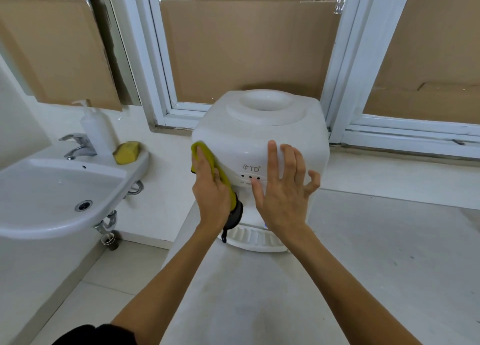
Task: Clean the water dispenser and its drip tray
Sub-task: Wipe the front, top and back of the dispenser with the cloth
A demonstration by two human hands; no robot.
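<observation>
Lettering on the front of the water dispenser (259, 137) reads "TD" beside a small logo, above three dark dots with tiny captions too small to read. Glossy white plastic forms its boxy, round-cornered body, with a shallow circular bottle well on top. It stands upright at the middle of the frame on a pale desk (363, 253), front panel facing the camera, backed against a white window frame (161, 85) whose panes are covered with brown cardboard (246, 46). At its foot a white ribbed drip tray (253, 238) juts toward the viewer. The left hand (211, 188) presses a yellow cloth (207, 155) with a dark edge against the dispenser's left front corner, fingers laid over it; whether the thumb pinches it is hard to say. The right hand (284, 188) has a slack grip, fingers spread, holding nothing, in front of the panel. Left of the frame a white ceramic sink (39, 214) carries a chrome tap (78, 146), a white pump bottle (94, 129) and a yellow sponge (126, 152).
</observation>
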